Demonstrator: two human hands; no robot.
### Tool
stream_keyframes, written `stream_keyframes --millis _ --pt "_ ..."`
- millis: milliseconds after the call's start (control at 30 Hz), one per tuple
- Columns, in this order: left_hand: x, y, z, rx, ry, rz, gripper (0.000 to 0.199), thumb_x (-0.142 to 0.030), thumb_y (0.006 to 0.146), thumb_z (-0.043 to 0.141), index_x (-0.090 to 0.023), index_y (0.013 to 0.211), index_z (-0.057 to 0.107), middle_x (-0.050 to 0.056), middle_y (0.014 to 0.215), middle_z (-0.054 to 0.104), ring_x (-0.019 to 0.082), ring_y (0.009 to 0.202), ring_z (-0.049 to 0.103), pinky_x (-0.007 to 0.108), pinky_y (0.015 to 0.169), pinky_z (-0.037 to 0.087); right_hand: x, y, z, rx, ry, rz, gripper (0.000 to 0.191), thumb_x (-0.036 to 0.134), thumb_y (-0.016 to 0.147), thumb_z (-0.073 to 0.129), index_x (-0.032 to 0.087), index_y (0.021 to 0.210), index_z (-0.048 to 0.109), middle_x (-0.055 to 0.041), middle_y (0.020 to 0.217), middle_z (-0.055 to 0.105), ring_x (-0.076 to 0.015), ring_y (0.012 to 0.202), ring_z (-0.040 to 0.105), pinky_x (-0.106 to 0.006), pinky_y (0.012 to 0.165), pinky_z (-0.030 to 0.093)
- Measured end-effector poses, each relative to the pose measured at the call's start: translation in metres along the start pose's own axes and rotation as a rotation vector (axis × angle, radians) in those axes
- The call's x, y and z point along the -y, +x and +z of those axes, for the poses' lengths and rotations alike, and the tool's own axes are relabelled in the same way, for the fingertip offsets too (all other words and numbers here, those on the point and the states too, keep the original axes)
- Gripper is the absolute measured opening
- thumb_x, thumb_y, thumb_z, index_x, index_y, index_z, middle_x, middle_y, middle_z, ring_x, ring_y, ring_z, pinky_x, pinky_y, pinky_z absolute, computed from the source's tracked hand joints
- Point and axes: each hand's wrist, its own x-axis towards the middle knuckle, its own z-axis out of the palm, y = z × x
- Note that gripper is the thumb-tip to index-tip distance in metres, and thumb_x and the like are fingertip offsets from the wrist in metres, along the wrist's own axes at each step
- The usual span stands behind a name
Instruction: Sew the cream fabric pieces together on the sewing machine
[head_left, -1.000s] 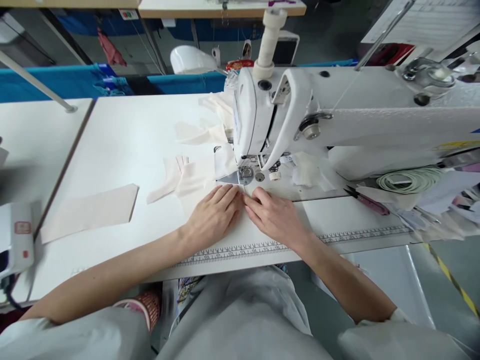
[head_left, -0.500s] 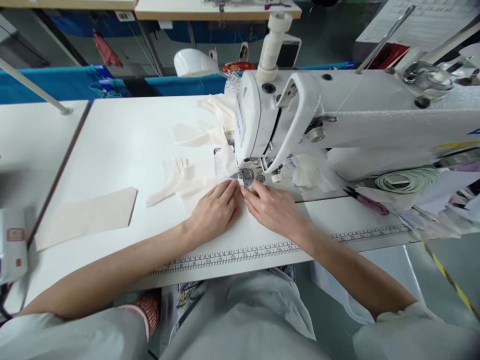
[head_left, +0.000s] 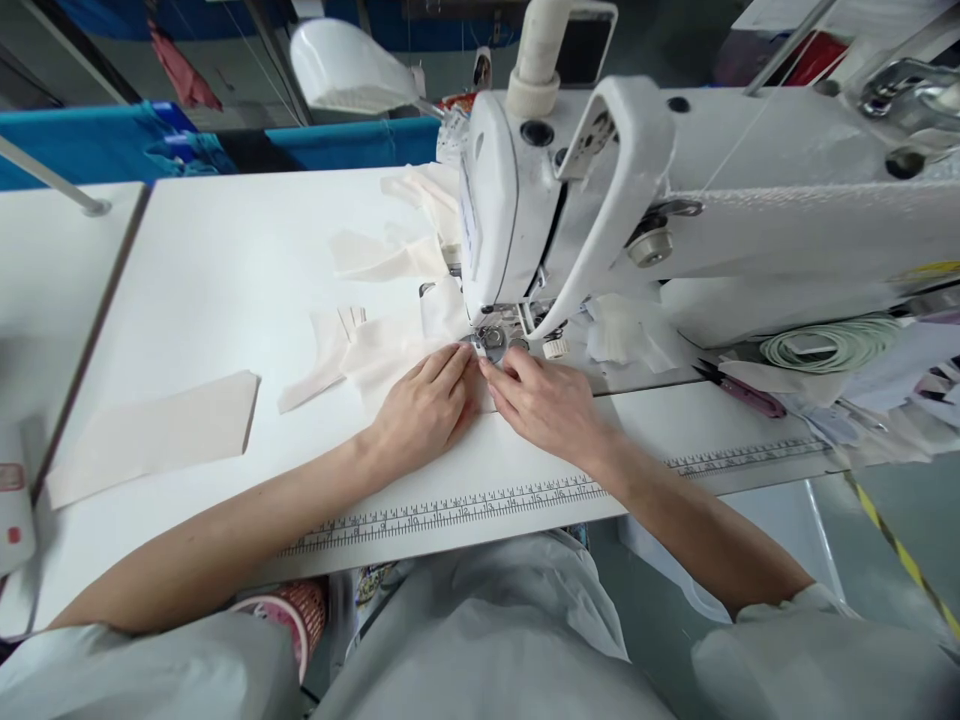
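A white sewing machine (head_left: pixel 499 200) stands over the table, its presser foot just beyond my fingertips. Pale cream fabric (head_left: pixel 382 350) lies left of the needle area and runs under my left hand (head_left: pixel 431 400), whose fingers are together and press it flat. Close on the right, my right hand (head_left: pixel 544 405) has thumb and forefinger pinched on the fabric edge at the foot. The fingertips of both hands nearly meet. How much cloth lies beneath them is hidden.
A cut fabric piece (head_left: pixel 157 430) lies at the left. Purple-handled snips (head_left: pixel 750 395), a green cord coil (head_left: pixel 832 345) and scraps lie at the right. A ruler strip (head_left: pixel 465 508) lines the front edge. A lamp (head_left: pixel 352 65) hangs behind.
The view has moved closer to the machine, and the table's far side has partly left the frame. Both hands keep nearly the same place at the presser foot.
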Motion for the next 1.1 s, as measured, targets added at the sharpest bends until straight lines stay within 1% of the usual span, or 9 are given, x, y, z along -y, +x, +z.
stream_keyframes --millis 133,333,533,767,933,1100 --pt "0.0012 0.0009 -0.0006 0.016 -0.047 -0.016 0.044 -0.025 0.096 0.044 -0.003 0.131 0.057 0.022 0.144 0.051 0.034 0.136 0.047 0.048 0.112 0.045 0.0004 0.0000 0.0000 0.002 0.020 0.014 0.045 0.026 0.104 0.027 0.021 0.136 0.059 -0.0085 0.098 0.066 -0.0131 0.072 0.057 -0.030 0.054 0.030" --pt "0.0023 0.0017 0.0001 0.010 -0.008 0.016 0.045 -0.026 0.097 0.043 0.004 0.127 0.058 0.025 0.141 0.052 0.035 0.134 0.049 0.046 0.113 0.045 0.0017 -0.0005 0.0010 0.010 0.004 0.020 0.046 0.027 0.104 0.027 0.021 0.137 0.058 -0.0082 0.100 0.066 -0.0133 0.072 0.057 -0.030 0.054 0.030" --pt "0.0017 0.0017 0.0012 0.022 -0.048 -0.011 0.043 -0.025 0.096 0.044 0.000 0.128 0.058 0.025 0.143 0.050 0.035 0.136 0.046 0.049 0.113 0.044 0.0020 -0.0002 0.0010 -0.002 0.007 0.014 0.046 0.027 0.104 0.027 0.020 0.136 0.059 -0.0090 0.100 0.066 -0.0134 0.071 0.057 -0.030 0.054 0.030" --pt "0.0039 0.0011 0.0018 0.018 -0.040 0.009 0.043 -0.026 0.096 0.045 -0.001 0.129 0.058 0.024 0.144 0.050 0.035 0.136 0.046 0.050 0.112 0.045 0.0026 0.0011 0.0009 -0.013 0.004 0.020 0.046 0.027 0.104 0.026 0.019 0.135 0.060 -0.0091 0.099 0.066 -0.0129 0.070 0.056 -0.030 0.055 0.030" --pt "0.0048 0.0017 0.0009 0.004 0.009 0.031 0.045 -0.025 0.097 0.042 0.003 0.128 0.058 0.025 0.142 0.052 0.035 0.134 0.049 0.047 0.112 0.046 0.0024 0.0027 -0.0002 0.015 -0.002 0.033 0.047 0.027 0.104 0.026 0.021 0.136 0.059 -0.0092 0.100 0.066 -0.0126 0.069 0.057 -0.029 0.053 0.028" --pt "0.0065 0.0042 -0.0012 0.000 -0.038 0.015 0.043 -0.025 0.098 0.041 0.001 0.127 0.059 0.025 0.140 0.053 0.034 0.134 0.049 0.049 0.111 0.047 0.0037 0.0036 0.0007 0.014 0.028 0.046 0.047 0.029 0.104 0.026 0.021 0.136 0.059 -0.0095 0.101 0.067 -0.0127 0.069 0.058 -0.029 0.053 0.028"
